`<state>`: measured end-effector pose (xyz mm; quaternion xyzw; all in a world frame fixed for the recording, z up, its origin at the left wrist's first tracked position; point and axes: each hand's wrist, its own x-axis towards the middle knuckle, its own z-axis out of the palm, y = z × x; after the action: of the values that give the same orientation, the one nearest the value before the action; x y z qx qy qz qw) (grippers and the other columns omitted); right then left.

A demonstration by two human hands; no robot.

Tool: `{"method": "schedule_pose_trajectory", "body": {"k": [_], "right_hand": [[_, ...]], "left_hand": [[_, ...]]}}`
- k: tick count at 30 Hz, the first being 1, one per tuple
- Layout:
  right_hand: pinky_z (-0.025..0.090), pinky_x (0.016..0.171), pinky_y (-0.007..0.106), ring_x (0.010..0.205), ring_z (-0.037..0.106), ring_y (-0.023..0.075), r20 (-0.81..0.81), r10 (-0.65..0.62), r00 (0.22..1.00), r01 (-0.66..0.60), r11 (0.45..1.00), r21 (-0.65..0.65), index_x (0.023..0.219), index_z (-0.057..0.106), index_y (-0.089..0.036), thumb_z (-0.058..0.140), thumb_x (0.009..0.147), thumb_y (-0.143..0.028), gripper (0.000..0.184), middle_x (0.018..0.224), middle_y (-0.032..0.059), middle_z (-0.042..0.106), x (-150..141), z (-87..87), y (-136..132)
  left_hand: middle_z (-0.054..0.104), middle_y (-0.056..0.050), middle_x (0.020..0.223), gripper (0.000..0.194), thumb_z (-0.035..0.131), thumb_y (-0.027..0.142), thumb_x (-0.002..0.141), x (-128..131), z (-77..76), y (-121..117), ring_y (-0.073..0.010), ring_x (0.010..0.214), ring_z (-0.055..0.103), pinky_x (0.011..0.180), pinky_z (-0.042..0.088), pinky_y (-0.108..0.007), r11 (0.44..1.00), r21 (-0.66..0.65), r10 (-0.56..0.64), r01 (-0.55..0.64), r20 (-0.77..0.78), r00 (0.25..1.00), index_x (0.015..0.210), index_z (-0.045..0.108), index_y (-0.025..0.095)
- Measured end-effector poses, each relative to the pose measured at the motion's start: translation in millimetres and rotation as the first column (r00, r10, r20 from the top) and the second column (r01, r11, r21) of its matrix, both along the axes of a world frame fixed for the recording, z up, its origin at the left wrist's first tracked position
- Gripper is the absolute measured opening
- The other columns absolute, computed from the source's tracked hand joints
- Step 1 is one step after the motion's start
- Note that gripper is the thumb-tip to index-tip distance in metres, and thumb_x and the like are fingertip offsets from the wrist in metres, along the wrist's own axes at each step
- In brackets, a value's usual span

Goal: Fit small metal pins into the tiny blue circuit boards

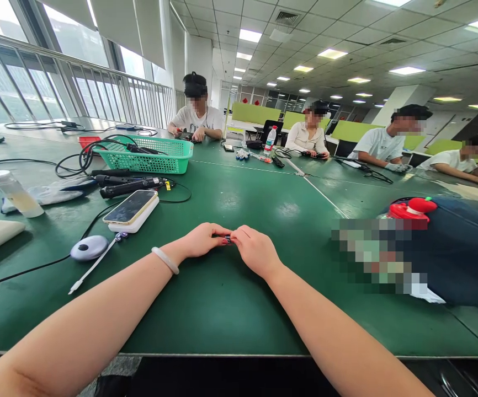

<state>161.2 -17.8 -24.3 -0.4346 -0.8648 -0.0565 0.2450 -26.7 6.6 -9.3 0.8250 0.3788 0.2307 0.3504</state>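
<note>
Just above the green table point(222, 309), my left hand point(202, 240) and my right hand point(256, 251) meet at their fingertips. Between them sits a small dark object point(228, 239), mostly covered by the fingers; its kind cannot be made out. The left thumb and fingers pinch it from the left, and the right fingers close on it from the right. A pale bangle point(165, 260) circles my left wrist. Left of the hands, a phone point(131, 207) lies on a white case-like block point(139, 218).
A green basket point(148, 157) with black cables stands at the far left, with black rod-shaped tools point(129, 187) before it. Nearer are a clear bottle point(15, 193) and a round grey device point(89, 248). A dark bag point(462, 248) lies right. Several people sit across the table.
</note>
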Motion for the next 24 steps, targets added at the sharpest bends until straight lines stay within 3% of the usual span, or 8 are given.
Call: {"method": "schedule_pose_trajectory", "body": {"k": [5, 9, 12, 15, 19, 24], "right_hand": [[0.042, 0.073, 0.024, 0.082, 0.056, 0.0135, -0.150, -0.072, 0.986, 0.057, 0.993, -0.103, 0.095, 0.061, -0.020, 0.036, 0.092, -0.020, 0.025, 0.094, 0.0039, 0.062, 1, 1.9, 3], [0.041, 0.085, 0.032, 0.097, 0.052, 0.0186, -0.072, -0.050, 0.996, 0.041, 0.992, -0.122, 0.109, 0.061, -0.020, 0.042, 0.090, -0.022, 0.027, 0.108, 0.0062, 0.060, 1, -6.4, 9], [0.039, 0.088, 0.040, 0.109, 0.045, 0.0233, 0.001, -0.053, 0.999, 0.053, 0.991, -0.125, 0.118, 0.058, -0.024, 0.045, 0.088, -0.025, 0.032, 0.124, 0.0070, 0.053, -1, -14.1, 11], [0.038, 0.089, 0.042, 0.112, 0.043, 0.0237, -0.013, -0.070, 0.997, 0.068, 0.987, -0.144, 0.111, 0.063, -0.026, 0.048, 0.087, -0.024, 0.028, 0.125, 0.0062, 0.053, -1, -16.1, 12], [0.039, 0.087, 0.039, 0.102, 0.049, 0.0205, -0.102, -0.079, 0.992, 0.059, 0.980, -0.190, 0.085, 0.070, -0.025, 0.057, 0.082, -0.020, 0.014, 0.107, 0.0028, 0.063, 2, -11.1, 14], [0.040, 0.084, 0.038, 0.094, 0.051, 0.0203, -0.159, -0.130, 0.979, 0.086, 0.962, -0.258, 0.068, 0.066, -0.020, 0.066, 0.075, -0.017, 0.007, 0.099, 0.0022, 0.064, 6, -8.9, 18]], "left_hand": [[0.068, -0.001, 0.106, 0.035, 0.050, 0.034, 0.081, -2, 0.4, 2, -0.0194, 0.094, 0.060, 0.087, 0.044, -0.028, 0.989, 0.057, 0.141, -0.138, -0.066, 0.988, 0.110, 0.065, 0.022], [0.067, -0.003, 0.110, 0.037, 0.050, 0.034, 0.081, -5, -0.6, 5, -0.0207, 0.097, 0.061, 0.088, 0.044, -0.029, 0.945, 0.069, 0.325, -0.320, -0.088, 0.942, 0.113, 0.063, 0.021], [0.066, -0.003, 0.113, 0.037, 0.050, 0.034, 0.081, -6, -1.3, 5, -0.0211, 0.101, 0.060, 0.088, 0.044, -0.028, 0.925, 0.066, 0.380, -0.375, -0.091, 0.921, 0.113, 0.063, 0.021], [0.065, -0.002, 0.114, 0.037, 0.050, 0.033, 0.081, -6, -2.2, 6, -0.0208, 0.102, 0.060, 0.090, 0.043, -0.027, 0.929, 0.064, 0.370, -0.365, -0.094, 0.924, 0.113, 0.064, 0.022], [0.067, -0.002, 0.110, 0.038, 0.051, 0.034, 0.080, -5, -4.3, 6, -0.0208, 0.097, 0.061, 0.089, 0.043, -0.028, 0.948, 0.050, 0.318, -0.315, -0.086, 0.944, 0.114, 0.063, 0.022], [0.068, -0.002, 0.109, 0.039, 0.052, 0.036, 0.079, -3, -5.2, 5, -0.0202, 0.099, 0.061, 0.088, 0.044, -0.027, 0.982, 0.007, 0.187, -0.187, -0.029, 0.982, 0.114, 0.063, 0.022]]}}
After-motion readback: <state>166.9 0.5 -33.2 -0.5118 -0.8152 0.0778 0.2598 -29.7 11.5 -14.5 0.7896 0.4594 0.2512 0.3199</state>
